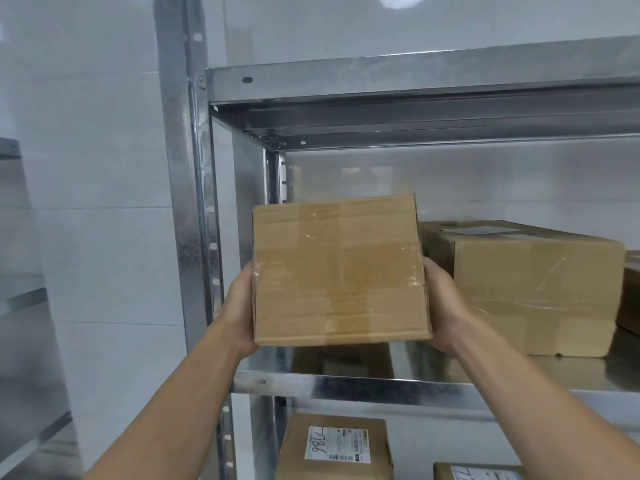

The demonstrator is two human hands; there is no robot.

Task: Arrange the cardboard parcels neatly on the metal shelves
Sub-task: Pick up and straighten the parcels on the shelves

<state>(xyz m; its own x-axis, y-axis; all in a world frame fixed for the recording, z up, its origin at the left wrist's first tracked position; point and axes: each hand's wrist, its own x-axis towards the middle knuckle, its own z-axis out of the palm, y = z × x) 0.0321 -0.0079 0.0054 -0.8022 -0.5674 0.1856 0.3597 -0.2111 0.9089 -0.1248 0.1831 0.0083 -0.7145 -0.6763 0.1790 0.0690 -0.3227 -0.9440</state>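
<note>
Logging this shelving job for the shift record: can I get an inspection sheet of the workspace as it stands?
Surface: middle shelf, bare metal at its left end.
Job's things: held parcel at that left end; larger parcel on the shelf to its right; labelled parcels on the shelf below.
Clutter: nothing seen.
Grippers: left hand and right hand hold the held parcel by its sides.
Cables: nothing seen.
Surroundings: white tiled wall; second rack at left.

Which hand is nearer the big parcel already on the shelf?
Right. The right hand sits beside the big parcel; the left hand is across the held box.
</note>
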